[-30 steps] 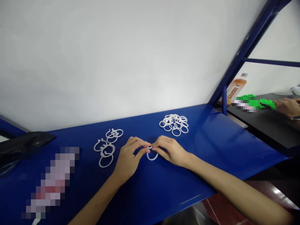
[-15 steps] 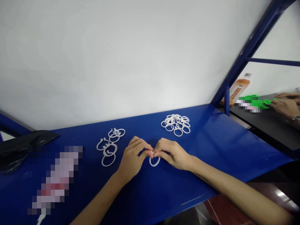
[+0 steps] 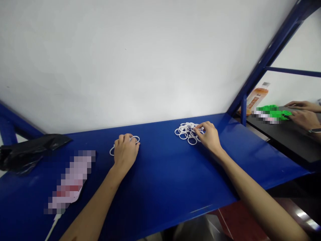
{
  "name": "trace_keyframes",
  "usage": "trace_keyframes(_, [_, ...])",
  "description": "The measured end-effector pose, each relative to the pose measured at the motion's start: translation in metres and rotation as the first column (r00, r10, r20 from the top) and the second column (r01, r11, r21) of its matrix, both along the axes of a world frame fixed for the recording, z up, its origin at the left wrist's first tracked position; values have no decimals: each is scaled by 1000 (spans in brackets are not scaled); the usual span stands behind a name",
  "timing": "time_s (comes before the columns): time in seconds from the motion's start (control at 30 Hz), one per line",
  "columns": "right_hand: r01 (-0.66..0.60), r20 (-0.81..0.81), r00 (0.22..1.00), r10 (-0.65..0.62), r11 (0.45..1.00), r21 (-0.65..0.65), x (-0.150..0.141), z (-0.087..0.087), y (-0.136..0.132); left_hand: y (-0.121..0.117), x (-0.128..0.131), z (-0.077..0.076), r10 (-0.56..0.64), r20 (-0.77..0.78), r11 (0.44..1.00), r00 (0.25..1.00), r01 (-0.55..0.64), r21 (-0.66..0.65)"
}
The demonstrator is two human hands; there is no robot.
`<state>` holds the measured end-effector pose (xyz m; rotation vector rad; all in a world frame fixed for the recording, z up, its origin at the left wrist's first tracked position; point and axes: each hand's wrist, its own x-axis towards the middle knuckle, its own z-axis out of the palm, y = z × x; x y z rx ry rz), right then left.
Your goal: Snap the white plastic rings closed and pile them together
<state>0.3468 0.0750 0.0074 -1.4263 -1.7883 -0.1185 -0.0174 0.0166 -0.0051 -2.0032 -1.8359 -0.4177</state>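
My left hand [image 3: 126, 147] is over the left group of white plastic rings [image 3: 137, 137], palm down, with its fingers bent but apart. It covers most of that group; parts of rings stick out on both sides, and its fingertips are partly hidden. At the right side, my right hand [image 3: 207, 134] reaches into a heap of thin white plastic rings [image 3: 184, 130]. Its thumb and index finger pinch at a ring on the heap's right edge. The rings there overlap one another on the blue table [image 3: 160, 180].
On the left lie a black plastic bag [image 3: 37, 147] and a blurred-out flat item [image 3: 75, 174] with a white cable [image 3: 54, 221]. Beyond the blue frame post [image 3: 243, 110], another person's hands [image 3: 304, 115] are near green material [image 3: 273, 110] and an orange drink bottle [image 3: 257, 98].
My hands have parted from the ring they held together at the middle. The left moved left over its group of rings; the right moved up and right to the heap. The view shifted slightly.
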Motion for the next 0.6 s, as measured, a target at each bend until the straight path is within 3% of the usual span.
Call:
trace_keyframes(0.33, [110, 140, 986, -91, 985, -131, -1, -8, 0, -10, 19, 16, -118, 44, 975, 992, 107, 196])
trace_keyframes(0.6, [107, 162, 984, -78, 978, -180, -1, -5, -4, -16, 32, 17, -246, 34, 954, 969, 235, 188])
